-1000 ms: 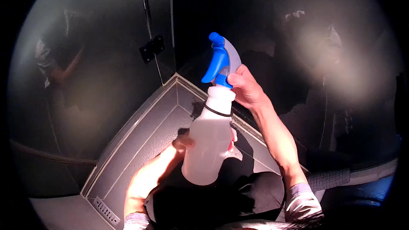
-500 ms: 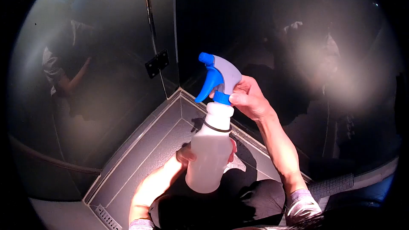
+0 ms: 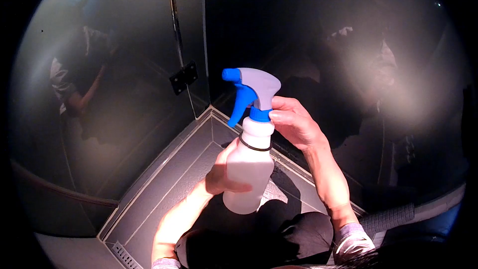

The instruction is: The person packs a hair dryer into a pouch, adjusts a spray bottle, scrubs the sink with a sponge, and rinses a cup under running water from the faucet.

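Both hands hold a spray bottle (image 3: 250,169) above tiled floor (image 3: 169,184).

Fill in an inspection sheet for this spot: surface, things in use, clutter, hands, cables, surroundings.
Surface: floor of dark tiles, pale joint lines; slotted grate at lower left.
Things: pale bottle, held up, slightly tilted; spray head at its neck, black ring around it below; fill level unclear.
Clutter: nothing seen.
Left hand: wrapped around bottle.
Right hand: fingers at spray head's blue collar.
Cables: nothing seen.
Surroundings: dark reflective walls; black bracket; dark ribbed piece at right, use unclear.
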Tool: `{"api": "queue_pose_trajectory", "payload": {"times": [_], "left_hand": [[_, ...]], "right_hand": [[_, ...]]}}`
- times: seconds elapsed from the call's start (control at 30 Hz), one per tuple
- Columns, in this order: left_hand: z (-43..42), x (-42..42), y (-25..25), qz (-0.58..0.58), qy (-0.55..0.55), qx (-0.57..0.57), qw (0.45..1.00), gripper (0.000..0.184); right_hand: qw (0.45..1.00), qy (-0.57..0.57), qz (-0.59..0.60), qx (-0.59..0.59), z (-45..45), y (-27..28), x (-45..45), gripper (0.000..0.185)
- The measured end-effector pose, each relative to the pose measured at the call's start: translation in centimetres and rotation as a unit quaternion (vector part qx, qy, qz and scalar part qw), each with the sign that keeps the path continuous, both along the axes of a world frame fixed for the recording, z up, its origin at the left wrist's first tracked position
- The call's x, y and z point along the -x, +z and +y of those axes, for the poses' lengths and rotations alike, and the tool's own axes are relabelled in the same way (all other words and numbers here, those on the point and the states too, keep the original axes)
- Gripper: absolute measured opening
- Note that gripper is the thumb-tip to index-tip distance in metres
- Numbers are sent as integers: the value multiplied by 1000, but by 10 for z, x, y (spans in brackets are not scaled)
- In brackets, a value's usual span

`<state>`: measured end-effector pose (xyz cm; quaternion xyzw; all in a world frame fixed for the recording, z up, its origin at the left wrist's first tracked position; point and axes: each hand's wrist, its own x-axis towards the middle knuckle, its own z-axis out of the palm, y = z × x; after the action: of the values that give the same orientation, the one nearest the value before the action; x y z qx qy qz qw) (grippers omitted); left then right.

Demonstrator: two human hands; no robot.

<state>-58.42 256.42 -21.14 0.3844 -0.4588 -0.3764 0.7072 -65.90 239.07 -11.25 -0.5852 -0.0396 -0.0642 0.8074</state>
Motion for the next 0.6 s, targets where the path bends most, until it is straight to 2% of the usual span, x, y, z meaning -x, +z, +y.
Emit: {"api": "queue_pose_trajectory", "payload": {"times": [0.07, 0.13, 0.17, 0.23, 0.27, 0.37, 0.47, 0.53, 0.57, 0.6], "left_hand": [[3, -4, 2, 13, -10, -4, 1000, 88], [6, -7, 3, -43, 2, -27, 999, 86], [7, -8, 4, -61, 6, -35, 997, 86], [8, -8, 7, -66, 16, -34, 997, 85], [9, -9, 7, -68, 20, -34, 997, 85], [7, -12, 10, -31, 13, -47, 998, 87], [13, -9, 25, -35, 6, -52, 998, 86], [15, 2, 35, -202, 207, -59, 955, 81], [12, 4, 33, -201, 207, -60, 955, 81], [9, 7, 29, -253, 296, -54, 920, 81]], "right_hand": [[1000, -8, -19, -4, 6, 1, 1, 36], [998, -42, -30, 30, 13, 0, 2, 49], [998, -43, -30, 29, 14, 2, 1, 49], [999, -16, -17, 38, 16, 7, 1, 62], [999, 29, -17, -12, 10, 0, -3, 61], [996, 65, -7, -65, 4, -5, -8, 53], [998, 28, -49, -20, 7, -3, -5, 46], [995, -48, -81, 38, 10, -7, -4, 44], [995, -47, -80, 37, 12, -6, -1, 44], [992, -66, -74, 74, 17, -4, 3, 43]]}}
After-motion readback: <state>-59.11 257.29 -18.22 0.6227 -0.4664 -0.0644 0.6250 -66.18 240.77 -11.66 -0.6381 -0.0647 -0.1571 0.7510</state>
